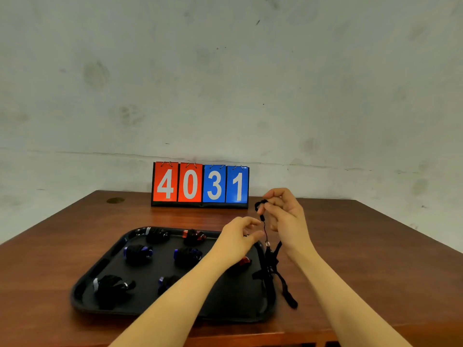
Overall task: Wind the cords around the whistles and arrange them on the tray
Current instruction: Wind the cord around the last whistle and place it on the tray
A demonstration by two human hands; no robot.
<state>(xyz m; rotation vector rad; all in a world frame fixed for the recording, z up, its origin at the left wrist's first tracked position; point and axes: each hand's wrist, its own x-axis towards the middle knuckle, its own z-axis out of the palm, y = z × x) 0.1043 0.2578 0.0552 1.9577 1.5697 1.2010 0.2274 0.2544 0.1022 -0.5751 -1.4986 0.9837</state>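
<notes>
A black tray (220,306) lies on the wooden table and holds several whistles wound in black cord, among them a blue one (137,252), a red one (193,236) and a silver one (112,286). Another red whistle (244,261) shows partly behind my left wrist. My right hand (285,216) is raised over the tray's far right corner and pinches the top end of a black cord (265,231). The cord hangs down to a wider black strap (288,294) trailing on the table beside the tray. My left hand (238,237) hovers just left of the cord, thumb and forefinger apart.
A flip scoreboard (200,184) reading 4031 stands at the table's far edge against a pale wall. Bare wood (363,259) stretches right of the tray. The table's near edge runs just below the tray.
</notes>
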